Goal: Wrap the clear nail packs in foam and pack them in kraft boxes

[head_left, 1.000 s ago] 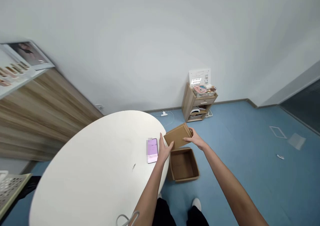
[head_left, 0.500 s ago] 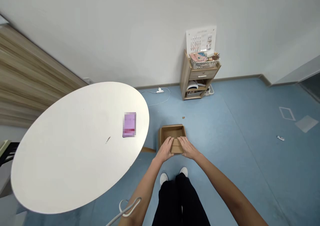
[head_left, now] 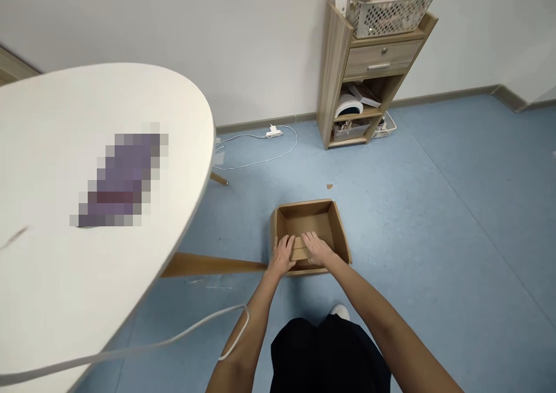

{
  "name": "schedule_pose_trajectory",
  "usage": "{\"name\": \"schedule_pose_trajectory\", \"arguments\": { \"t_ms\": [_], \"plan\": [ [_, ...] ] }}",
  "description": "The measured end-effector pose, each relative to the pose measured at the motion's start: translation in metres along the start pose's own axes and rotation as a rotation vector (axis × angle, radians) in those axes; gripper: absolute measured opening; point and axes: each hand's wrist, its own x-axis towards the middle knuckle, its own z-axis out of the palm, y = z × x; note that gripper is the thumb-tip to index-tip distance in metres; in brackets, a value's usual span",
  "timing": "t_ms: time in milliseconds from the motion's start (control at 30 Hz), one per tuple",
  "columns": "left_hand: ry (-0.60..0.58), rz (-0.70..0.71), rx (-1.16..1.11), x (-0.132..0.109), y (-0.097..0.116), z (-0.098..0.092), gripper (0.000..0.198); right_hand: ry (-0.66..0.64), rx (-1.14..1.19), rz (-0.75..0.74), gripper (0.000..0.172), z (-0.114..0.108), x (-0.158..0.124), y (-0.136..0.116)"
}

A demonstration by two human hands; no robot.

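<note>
Both my hands grip a small brown cardboard box [head_left: 299, 249] from its two sides. My left hand [head_left: 282, 256] closes on its left end, and my right hand [head_left: 317, 249] closes on its right end. The small box is held at the near part of a larger open cardboard box [head_left: 341, 231], which stands on the floor. Whether the small box touches the bottom is hidden by my hands. Inside the larger box, the bare bottom shows beyond my fingers.
On the left, a white round-edged table [head_left: 174, 127] carries a blurred purple item [head_left: 124, 173]. A wooden cabinet [head_left: 336, 80] with a basket [head_left: 391, 17] stands against the wall. A white cable with a plug [head_left: 273, 131] lies on the floor. Another cable [head_left: 191, 328] crosses my left arm.
My view has come lower and closer to the floor. Both hands have gone down with the small box, from above the larger box to within its opening.
</note>
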Motion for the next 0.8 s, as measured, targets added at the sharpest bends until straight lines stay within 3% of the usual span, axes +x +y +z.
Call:
{"name": "schedule_pose_trajectory", "arguments": {
  "t_ms": [167,367,567,733,800],
  "plan": [
    [-0.040,-0.052,-0.007,0.007,-0.041,0.048,0.079,-0.063,0.058,-0.005,0.088,0.066,0.022,0.037],
    [-0.065,-0.035,-0.073,0.001,-0.066,0.074,0.053,-0.140,0.045,0.005,0.089,0.119,0.038,0.069],
    [-0.042,-0.011,-0.021,-0.005,-0.064,0.082,0.044,-0.224,0.153,0.063,0.096,0.139,0.044,0.078],
    [-0.033,-0.063,0.006,-0.003,-0.054,0.086,0.033,-0.292,0.239,0.190,0.073,0.139,0.044,0.077],
    [-0.013,-0.089,-0.021,-0.002,-0.050,0.085,0.028,-0.314,0.213,0.214,0.073,0.139,0.046,0.075]
  ]
}}
